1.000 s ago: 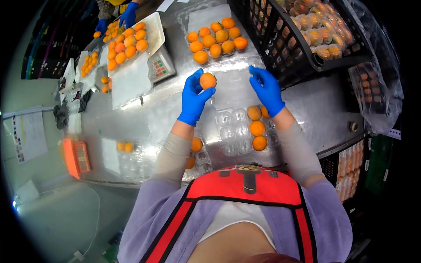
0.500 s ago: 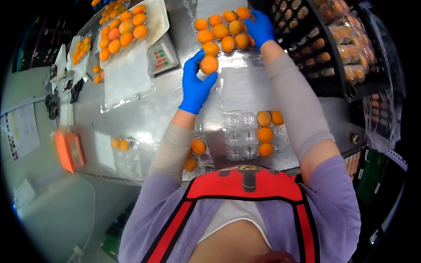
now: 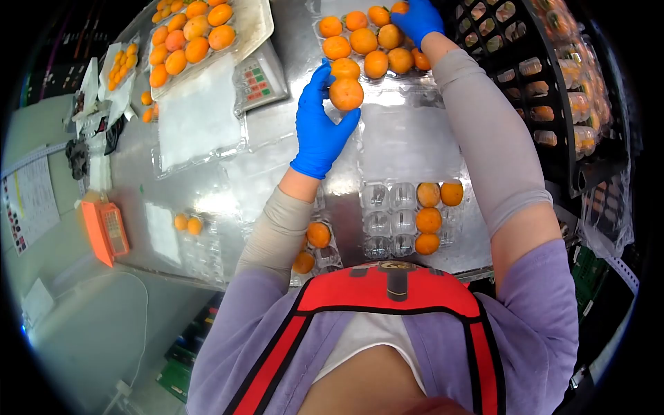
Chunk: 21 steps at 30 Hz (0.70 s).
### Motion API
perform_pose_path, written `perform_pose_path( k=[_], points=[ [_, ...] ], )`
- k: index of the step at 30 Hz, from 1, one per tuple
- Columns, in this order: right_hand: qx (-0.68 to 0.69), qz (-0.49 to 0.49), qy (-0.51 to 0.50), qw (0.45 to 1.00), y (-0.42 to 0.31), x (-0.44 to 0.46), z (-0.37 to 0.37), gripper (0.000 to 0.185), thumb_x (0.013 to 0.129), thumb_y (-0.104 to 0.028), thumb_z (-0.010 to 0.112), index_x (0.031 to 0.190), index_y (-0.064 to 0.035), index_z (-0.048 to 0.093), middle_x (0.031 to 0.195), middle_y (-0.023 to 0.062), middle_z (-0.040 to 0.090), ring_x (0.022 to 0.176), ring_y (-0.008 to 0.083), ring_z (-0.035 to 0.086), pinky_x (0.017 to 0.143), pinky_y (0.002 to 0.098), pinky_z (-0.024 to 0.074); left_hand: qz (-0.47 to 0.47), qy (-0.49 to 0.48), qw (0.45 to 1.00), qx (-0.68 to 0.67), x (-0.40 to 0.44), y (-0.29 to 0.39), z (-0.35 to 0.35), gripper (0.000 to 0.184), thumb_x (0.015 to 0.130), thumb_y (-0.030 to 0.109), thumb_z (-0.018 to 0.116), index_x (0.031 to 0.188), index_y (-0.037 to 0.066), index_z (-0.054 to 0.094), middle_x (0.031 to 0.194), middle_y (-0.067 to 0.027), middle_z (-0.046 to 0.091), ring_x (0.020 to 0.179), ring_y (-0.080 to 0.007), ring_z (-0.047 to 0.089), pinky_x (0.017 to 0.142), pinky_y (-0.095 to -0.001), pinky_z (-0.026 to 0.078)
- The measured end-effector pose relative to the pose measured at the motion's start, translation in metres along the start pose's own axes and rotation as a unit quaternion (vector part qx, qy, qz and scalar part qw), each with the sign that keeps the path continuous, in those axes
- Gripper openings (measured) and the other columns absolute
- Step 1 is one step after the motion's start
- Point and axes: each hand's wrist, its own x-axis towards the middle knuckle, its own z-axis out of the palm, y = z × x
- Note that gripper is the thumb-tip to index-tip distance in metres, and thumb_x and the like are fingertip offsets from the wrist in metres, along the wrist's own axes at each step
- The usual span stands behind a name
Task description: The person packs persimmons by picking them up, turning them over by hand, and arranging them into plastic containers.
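My left hand (image 3: 324,131), in a blue glove, is closed around an orange fruit (image 3: 346,94), just below the near left corner of a filled clear tray. My right hand (image 3: 419,21), also gloved in blue, reaches to the tray's far right corner. Its fingers touch a fruit (image 3: 400,7) there and partly cover it. Several orange fruits (image 3: 363,41) sit in rows in that tray. Nearer my body, another clear tray (image 3: 377,223) has some fruits (image 3: 429,220) on its right side and bare cups on its left.
A black crate (image 3: 553,104) with packed fruit stands at the right. On the left, a scale (image 3: 259,79) bears a fruit tray. An orange device (image 3: 104,233) is at the table's left edge. Another part-filled tray (image 3: 328,259) lies near my body.
My right hand has moved forward to the far tray's right corner. My left hand keeps hold of its fruit. The view has shifted, and the other person's gloved hands are out of sight.
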Motion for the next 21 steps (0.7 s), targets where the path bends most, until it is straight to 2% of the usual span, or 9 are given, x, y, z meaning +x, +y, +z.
perform_pose_path(
  k=[1, 5, 7, 11, 14, 15, 17, 19, 21],
  points=[
    [0.011, -0.001, 0.057, 0.998, 0.002, 0.0, 0.005, 0.034, 0.078, -0.024, 0.059, 0.105, -0.0052, 0.063, 0.102, 0.0203, 0.061, 0.095, 0.0365, 0.058, 0.085, 0.0394, 0.0474, -0.001, 0.001, 1.0, -0.001, 0.0, 0.0, 0.0, 0.076, 0.071, 0.009, 0.072, 0.138, 0.006, 0.035, 0.119, -0.0111, 0.051, 0.106, -0.0213, 0.052, 0.095, -0.0348, 0.04],
    [0.028, -0.005, 0.128, 0.991, 0.01, -0.008, 0.013, 0.035, 0.077, -0.024, 0.06, 0.107, -0.0051, 0.062, 0.104, 0.0209, 0.06, 0.099, 0.0358, 0.057, 0.088, 0.0386, 0.0462, -0.012, 0.0, 1.0, -0.01, -0.003, -0.002, -0.002, 0.077, 0.071, 0.01, 0.072, 0.138, 0.006, 0.035, 0.118, -0.011, 0.051, 0.106, -0.0209, 0.051, 0.096, -0.0346, 0.04],
    [0.146, -0.044, 0.178, 0.972, 0.01, -0.024, 0.007, 0.035, 0.078, -0.024, 0.059, 0.108, -0.005, 0.061, 0.106, 0.021, 0.06, 0.102, 0.0349, 0.056, 0.092, 0.0379, 0.0442, -0.032, 0.002, 0.999, -0.012, -0.004, -0.004, -0.003, 0.078, 0.071, 0.01, 0.072, 0.139, 0.006, 0.034, 0.118, -0.0108, 0.051, 0.106, -0.0209, 0.051, 0.096, -0.0346, 0.04],
    [0.249, -0.024, 0.257, 0.933, 0.012, -0.045, 0.009, 0.036, 0.079, -0.026, 0.057, 0.108, -0.0057, 0.062, 0.102, 0.0204, 0.062, 0.099, 0.0362, 0.058, 0.09, 0.0393, 0.0458, -0.065, 0.015, 0.998, -0.013, -0.007, -0.012, -0.005, 0.079, 0.071, 0.01, 0.072, 0.139, 0.007, 0.033, 0.119, -0.0104, 0.05, 0.107, -0.0206, 0.05, 0.097, -0.0344, 0.04],
    [0.614, 0.139, 0.083, 0.773, 0.031, -0.072, -0.013, 0.033, 0.088, -0.025, 0.057, 0.113, -0.0033, 0.058, 0.105, 0.0069, 0.061, 0.098, 0.0216, 0.058, 0.086, 0.0311, 0.0465, -0.077, 0.023, 0.996, -0.029, -0.011, -0.011, -0.008, 0.08, 0.071, 0.01, 0.072, 0.14, 0.007, 0.032, 0.12, -0.0101, 0.049, 0.109, -0.0202, 0.049, 0.097, -0.0342, 0.039],
    [0.615, 0.138, 0.083, 0.772, 0.034, -0.087, -0.023, 0.033, 0.088, -0.025, 0.057, 0.113, -0.0033, 0.058, 0.105, 0.0069, 0.061, 0.098, 0.0216, 0.058, 0.086, 0.0311, 0.0465, -0.076, 0.023, 0.996, -0.029, -0.012, -0.011, -0.01, 0.08, 0.071, 0.01, 0.072, 0.14, 0.007, 0.032, 0.12, -0.0101, 0.049, 0.109, -0.0202, 0.049, 0.097, -0.0342, 0.039],
    [0.822, 0.219, -0.095, 0.516, 0.035, -0.121, -0.043, 0.041, 0.089, -0.026, 0.057, 0.122, -0.0036, 0.052, 0.115, 0.0092, 0.058, 0.105, 0.0213, 0.057, 0.08, 0.0263, 0.0482, -0.087, 0.022, 0.995, -0.034, -0.013, -0.011, -0.012, 0.08, 0.071, 0.01, 0.072, 0.14, 0.007, 0.032, 0.122, -0.0097, 0.048, 0.11, -0.02, 0.048, 0.098, -0.0341, 0.039],
    [0.819, 0.209, -0.164, 0.508, 0.015, -0.163, -0.061, 0.046, 0.09, -0.028, 0.054, 0.128, -0.0023, 0.046, 0.119, 0.0101, 0.056, 0.108, 0.0224, 0.056, 0.085, 0.0269, 0.0478, -0.088, 0.022, 0.995, -0.041, -0.014, -0.011, -0.013, 0.081, 0.071, 0.01, 0.072, 0.14, 0.007, 0.031, 0.122, -0.0096, 0.048, 0.11, -0.0199, 0.048, 0.098, -0.0341, 0.039],
    [0.698, 0.136, -0.277, 0.646, 0.013, -0.209, -0.079, 0.05, 0.087, -0.023, 0.06, 0.13, -0.0015, 0.045, 0.123, 0.0113, 0.054, 0.113, 0.0246, 0.054, 0.09, 0.0303, 0.0465, -0.09, 0.022, 0.995, -0.048, -0.014, -0.008, -0.013, 0.081, 0.071, 0.01, 0.072, 0.141, 0.007, 0.031, 0.121, -0.0096, 0.048, 0.109, -0.0198, 0.048, 0.098, -0.0342, 0.039]
  ],
)
